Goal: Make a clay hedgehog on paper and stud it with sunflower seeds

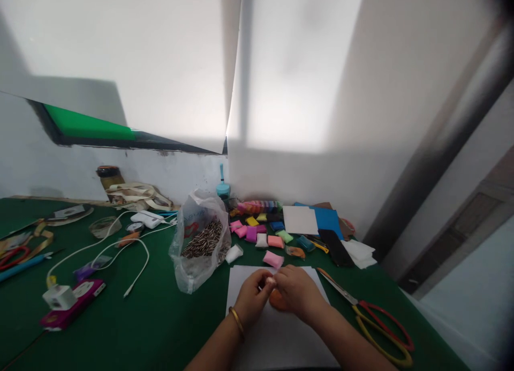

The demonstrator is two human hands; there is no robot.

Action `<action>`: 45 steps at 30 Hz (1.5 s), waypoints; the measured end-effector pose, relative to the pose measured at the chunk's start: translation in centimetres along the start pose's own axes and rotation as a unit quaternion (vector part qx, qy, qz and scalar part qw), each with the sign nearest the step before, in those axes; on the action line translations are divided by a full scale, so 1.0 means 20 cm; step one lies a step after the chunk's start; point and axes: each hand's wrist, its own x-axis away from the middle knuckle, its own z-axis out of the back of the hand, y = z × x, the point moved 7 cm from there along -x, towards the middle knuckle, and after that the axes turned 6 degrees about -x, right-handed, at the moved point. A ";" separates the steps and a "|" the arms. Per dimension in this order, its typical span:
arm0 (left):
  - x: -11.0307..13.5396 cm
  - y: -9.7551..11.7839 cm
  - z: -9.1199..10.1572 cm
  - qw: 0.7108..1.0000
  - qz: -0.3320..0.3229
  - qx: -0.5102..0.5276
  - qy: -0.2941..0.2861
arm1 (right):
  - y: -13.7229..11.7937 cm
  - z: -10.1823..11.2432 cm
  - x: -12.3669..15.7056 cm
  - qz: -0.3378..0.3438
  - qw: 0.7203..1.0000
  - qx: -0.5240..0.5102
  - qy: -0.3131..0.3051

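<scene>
My left hand (256,293), with a gold bangle at its wrist, and my right hand (297,290) meet fingertip to fingertip over sheets of white paper (277,344). Both are closed in a pinch, and whatever sits between the fingertips is too small and hidden to name. Below the fingers, partly covered by my right hand, a flat round orange piece (278,300) that looks like modelling clay lies on the paper. Just beyond the hands is a pink clay packet (273,259).
Large scissors (367,317) with red and yellow handles lie right of the paper. Several coloured packets (251,233) and a plastic bag of small dark pieces (204,240) stand behind. Leftward are white cables (100,245) and a magenta power strip (74,304) on the green tabletop (140,333).
</scene>
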 end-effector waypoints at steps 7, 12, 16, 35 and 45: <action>0.04 0.08 0.05 0.989 -0.020 -0.118 0.083 | 0.01 0.03 0.00 -0.082 0.996 -0.037 -0.004; 0.02 0.01 0.05 0.997 0.023 0.024 0.075 | 0.03 0.01 0.00 -0.108 0.978 -0.179 -0.016; -0.01 -0.08 0.01 0.978 0.073 0.195 0.026 | 0.03 0.00 -0.01 -0.085 0.956 -0.281 -0.021; -0.01 -0.10 -0.01 0.952 0.111 0.282 0.034 | 0.00 0.01 -0.03 -0.080 0.971 -0.222 0.022; -0.01 -0.13 0.00 0.930 0.141 0.335 0.048 | -0.05 0.07 -0.02 -0.035 0.997 -0.055 0.028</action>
